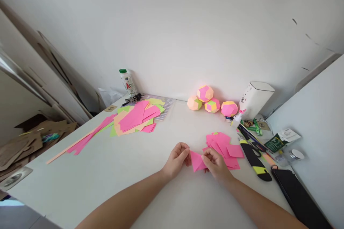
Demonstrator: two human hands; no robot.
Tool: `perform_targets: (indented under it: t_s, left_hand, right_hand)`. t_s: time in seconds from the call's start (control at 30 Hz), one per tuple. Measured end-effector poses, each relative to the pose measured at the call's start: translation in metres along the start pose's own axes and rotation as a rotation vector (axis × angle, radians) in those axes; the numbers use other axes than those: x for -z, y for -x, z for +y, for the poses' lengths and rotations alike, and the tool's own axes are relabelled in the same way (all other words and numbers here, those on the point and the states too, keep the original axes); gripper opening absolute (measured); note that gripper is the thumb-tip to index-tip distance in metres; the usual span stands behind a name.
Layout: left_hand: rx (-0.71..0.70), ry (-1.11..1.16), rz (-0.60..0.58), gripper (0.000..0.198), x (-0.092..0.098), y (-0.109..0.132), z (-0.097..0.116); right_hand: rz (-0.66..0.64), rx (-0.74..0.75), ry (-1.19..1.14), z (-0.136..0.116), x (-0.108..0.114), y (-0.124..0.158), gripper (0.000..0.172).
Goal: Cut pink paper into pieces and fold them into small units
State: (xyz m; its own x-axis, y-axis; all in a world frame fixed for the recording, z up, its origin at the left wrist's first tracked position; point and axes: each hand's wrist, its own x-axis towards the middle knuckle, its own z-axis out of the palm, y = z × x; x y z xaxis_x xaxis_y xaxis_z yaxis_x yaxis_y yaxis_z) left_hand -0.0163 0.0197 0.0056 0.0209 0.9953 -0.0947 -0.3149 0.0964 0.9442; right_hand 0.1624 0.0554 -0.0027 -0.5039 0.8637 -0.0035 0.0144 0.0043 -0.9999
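Observation:
A piece of pink paper [197, 160], partly folded with a pointed lower corner, is held up between my two hands. My left hand [177, 158] pinches its left corner between thumb and fingers. At its right side my right hand [215, 164] grips it with the thumb on top; the fingertips beneath are mostly hidden. Just behind my right hand lies a loose pile of pink paper pieces [235, 151], with a bit of green showing at its top.
Pink, peach and green sheets [134, 118] and long paper strips [88, 137] lie at left, near a bottle [128, 84]. Several folded paper balls [205, 93] sit against the wall. On the right are a white container [255, 100], a black-and-yellow cutter [255, 159], scissors [256, 148] and a black phone-like slab [298, 196].

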Motion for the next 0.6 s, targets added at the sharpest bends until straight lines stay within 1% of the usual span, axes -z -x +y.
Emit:
perform_targets:
  t_s: [0.07, 0.17, 0.33, 0.6]
  left_hand:
    - [0.012, -0.001, -0.022, 0.036, -0.0011, 0.0008, 0.0001]
    - [0.024, 0.008, -0.003, 0.041, -0.0023, 0.0008, -0.0002]
    - [0.021, 0.075, 0.043, 0.042, -0.0018, -0.0008, 0.0001]
    - [0.004, 0.119, 0.024, 0.044, -0.0007, -0.0012, 0.0006]
  right_hand:
    - [0.006, 0.010, 0.023, 0.0012, 0.0003, 0.0005, 0.022]
    - [0.021, 0.024, 0.053, 0.0016, -0.0002, 0.0005, 0.023]
    - [0.035, 0.058, 0.090, 0.0005, -0.0015, -0.0007, 0.022]
    - [-0.006, 0.105, 0.157, 0.0085, -0.0006, -0.0028, 0.016]
